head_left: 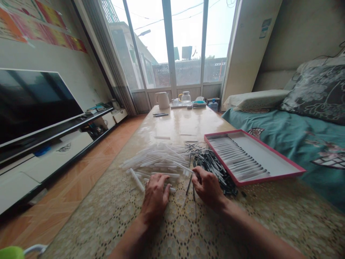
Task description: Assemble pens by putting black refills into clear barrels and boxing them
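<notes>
My right hand [207, 185] is closed in a pinch around a thin translucent tube [181, 166], which points up and left over the pile. My left hand [156, 194] rests at the near edge of a heap of clear plastic tubes [153, 158]. Its fingers are loosely bent, with the thumb apart from them, and a tube end [172, 189] shows beside the thumb. Just beyond my right hand lies a pile of thin black sticks [210, 163]. A few of these sticks stick out below that hand.
To the right, a pink-rimmed tray [272, 181] holds a row of black-tipped clear tubes [242, 154]. A kettle [162, 100], a glass pitcher [185, 98] and a tissue pack [199, 102] stand at the table's far end. A sofa [283, 133] borders the right side.
</notes>
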`<state>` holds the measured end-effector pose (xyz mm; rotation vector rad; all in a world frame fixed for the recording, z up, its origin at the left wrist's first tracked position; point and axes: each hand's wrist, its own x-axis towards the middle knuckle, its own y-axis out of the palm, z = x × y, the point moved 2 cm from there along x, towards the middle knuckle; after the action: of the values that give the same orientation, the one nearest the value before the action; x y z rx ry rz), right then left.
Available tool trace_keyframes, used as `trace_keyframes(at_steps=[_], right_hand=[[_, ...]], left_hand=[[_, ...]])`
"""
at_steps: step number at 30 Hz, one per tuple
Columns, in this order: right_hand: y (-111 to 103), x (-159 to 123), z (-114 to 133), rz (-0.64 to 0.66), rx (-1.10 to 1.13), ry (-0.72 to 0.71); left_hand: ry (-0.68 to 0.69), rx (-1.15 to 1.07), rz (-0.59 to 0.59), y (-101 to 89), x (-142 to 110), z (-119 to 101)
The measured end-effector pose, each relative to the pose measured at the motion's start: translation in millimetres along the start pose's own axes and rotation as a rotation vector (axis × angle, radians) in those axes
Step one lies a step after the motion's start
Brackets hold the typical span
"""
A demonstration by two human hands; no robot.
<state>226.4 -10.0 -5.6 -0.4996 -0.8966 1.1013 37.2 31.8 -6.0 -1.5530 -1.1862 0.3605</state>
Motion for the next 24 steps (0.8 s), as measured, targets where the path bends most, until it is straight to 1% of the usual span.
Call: trace_keyframes(at_steps=[5,12,17,19,21,24], right_hand=[[-0.6,-1.4,1.8,0.011,0.011,-0.001],[-0.7,-1.5,2.8,0.013,0.030,-0.032],[-4.1,-1.9,5.5,-0.043,0.023,-0.060],[-5.2,-2.5,5.8,-0.066,0.032,-0.078],[-6.3,-3.4,5.6,-0.083,0.038,-0.095],[-8.0,-4.7,5.4,-0.100,0.055,-0.117]], left_hand=[[0.026,0.010,0.024,-1.2,1.6,-0.7],[0.034,-0.072,0.048,-2.0,2.1,0.1],[0.018,-0.120,0.040,1.1,1.9,2.2],[0.007,-0.169,0.018,1.0,2.3,4.2],[-0.023,-0.260,-0.036,-0.7,3.0,7.2],[-0.139,-0.478,-0.114,-4.8,4.1,12.2]])
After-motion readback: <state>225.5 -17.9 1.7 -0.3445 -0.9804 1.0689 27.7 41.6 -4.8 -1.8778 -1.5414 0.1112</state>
